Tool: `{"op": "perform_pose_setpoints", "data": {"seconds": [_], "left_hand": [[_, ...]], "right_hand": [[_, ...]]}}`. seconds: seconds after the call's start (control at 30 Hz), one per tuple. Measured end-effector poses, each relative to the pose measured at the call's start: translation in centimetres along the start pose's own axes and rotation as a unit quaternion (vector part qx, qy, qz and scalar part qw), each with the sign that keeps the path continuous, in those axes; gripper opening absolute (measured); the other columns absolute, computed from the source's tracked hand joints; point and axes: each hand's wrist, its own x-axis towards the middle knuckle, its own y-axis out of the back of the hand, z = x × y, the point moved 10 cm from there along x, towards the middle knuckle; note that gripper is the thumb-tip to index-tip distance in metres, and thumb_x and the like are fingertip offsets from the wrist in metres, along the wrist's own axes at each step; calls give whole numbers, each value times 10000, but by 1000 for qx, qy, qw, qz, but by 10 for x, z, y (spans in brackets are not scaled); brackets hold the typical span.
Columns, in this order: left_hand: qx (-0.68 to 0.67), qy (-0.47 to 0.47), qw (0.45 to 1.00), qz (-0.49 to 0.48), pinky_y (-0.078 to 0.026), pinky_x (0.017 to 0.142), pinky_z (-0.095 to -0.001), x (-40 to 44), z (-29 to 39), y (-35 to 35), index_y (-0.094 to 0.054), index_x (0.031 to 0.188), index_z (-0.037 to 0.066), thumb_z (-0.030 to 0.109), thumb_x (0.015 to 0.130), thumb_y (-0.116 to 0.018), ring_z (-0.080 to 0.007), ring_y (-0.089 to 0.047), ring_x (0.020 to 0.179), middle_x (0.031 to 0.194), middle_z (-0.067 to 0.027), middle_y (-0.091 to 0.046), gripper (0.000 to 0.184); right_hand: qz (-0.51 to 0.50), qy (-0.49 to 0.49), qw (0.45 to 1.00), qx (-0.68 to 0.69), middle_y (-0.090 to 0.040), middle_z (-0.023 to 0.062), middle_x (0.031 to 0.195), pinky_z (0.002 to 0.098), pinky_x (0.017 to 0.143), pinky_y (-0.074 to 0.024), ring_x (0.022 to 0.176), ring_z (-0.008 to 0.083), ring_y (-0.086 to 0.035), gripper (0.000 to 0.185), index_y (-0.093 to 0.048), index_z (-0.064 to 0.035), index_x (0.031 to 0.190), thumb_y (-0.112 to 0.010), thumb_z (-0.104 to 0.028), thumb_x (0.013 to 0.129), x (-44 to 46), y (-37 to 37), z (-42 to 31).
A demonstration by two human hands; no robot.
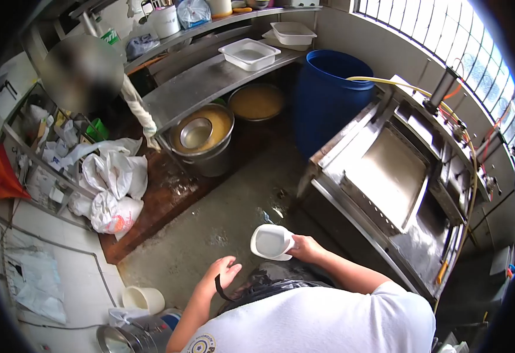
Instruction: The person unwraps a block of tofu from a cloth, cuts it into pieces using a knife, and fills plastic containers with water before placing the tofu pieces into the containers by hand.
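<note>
My right hand is wrapped round the handle of a white plastic jug. I hold the jug in front of my body, above the wet floor, with its opening facing up. Its inside looks greyish, and I cannot tell whether there is liquid in it. My left hand is held in the air to the left of the jug and apart from it. Its fingers are loosely bent and apart, with nothing in them. A black strap hangs at the left wrist.
To the right stands a metal machine with a shallow tray. A blue barrel with a yellow hose is behind it. Ahead, a large pot holds a metal bowl. White sacks and a bucket lie left.
</note>
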Motion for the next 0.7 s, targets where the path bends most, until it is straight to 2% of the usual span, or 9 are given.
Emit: {"op": "perform_pose_setpoints", "data": {"seconds": [0.07,0.13,0.2,0.23,0.33,0.47,0.57,0.67,0.7], "left_hand": [[20,17,1000,15,-574,923,-453,29,-27,28,-666,1254,-36,359,971,-705,-389,-725,1048,1180,-279,-715,488],[105,46,993,7,-562,824,-454,55,-41,61,-678,1141,1,369,951,-711,-378,-722,949,1056,-231,-731,415],[108,76,991,17,-562,884,-469,82,-48,89,-685,1188,3,356,956,-704,-391,-716,1014,1132,-242,-726,423],[109,110,987,30,-561,944,-484,94,-54,102,-692,1236,5,343,960,-697,-404,-710,1079,1208,-253,-721,436],[61,162,985,24,-562,943,-477,144,-54,133,-696,1241,12,347,960,-697,-397,-710,1081,1201,-246,-725,437],[-36,128,991,27,-572,924,-449,237,-62,153,-689,1252,3,362,958,-714,-370,-724,1054,1188,-237,-730,464],[-14,79,997,-3,-575,917,-444,324,-55,175,-683,1250,-1,368,958,-720,-366,-726,1034,1171,-236,-732,472],[23,35,998,-35,-576,913,-450,416,-41,209,-682,1242,-6,358,964,-715,-385,-720,1034,1178,-252,-724,459],[19,19,999,-30,-576,911,-452,449,-46,218,-680,1243,-11,354,966,-714,-391,-718,1032,1176,-256,-723,460]], "right_hand": [[-21,20,1000,1,-747,263,1085,492,909,-576,1066,430,-721,494,-697,-22,1094,-788,-461,887,55,13,-21],[-30,17,999,3,-742,270,1083,502,914,-572,1058,434,-720,505,-689,-15,1091,-777,-473,898,98,40,-46],[-53,47,997,-26,-746,257,1043,480,896,-574,1030,419,-731,468,-688,-2,1087,-782,-425,909,138,60,-72],[-61,50,996,-45,-731,284,1063,516,920,-563,1049,453,-711,491,-667,-2,1103,-750,-453,929,158,71,-79],[26,128,989,-70,-723,288,1075,525,926,-559,1057,466,-700,451,-660,1,1085,-763,-405,917,219,106,-95],[52,146,986,-59,-720,293,1074,530,926,-558,1055,468,-700,440,-657,8,1089,-787,-365,896,295,139,-95],[-1,-40,999,-20,-722,285,1091,500,924,-566,1059,454,-705,442,-662,-3,1117,-811,-350,887,359,153,-56],[94,-78,986,115,-766,180,1070,438,903,-583,1035,308,-744,463,-676,-34,1257,-811,-321,919,418,176,-3],[78,-154,966,192,-764,102,1051,384,815,-600,952,194,-730,428,-678,-44,1290,-788,-285,954,429,186,4]]}}
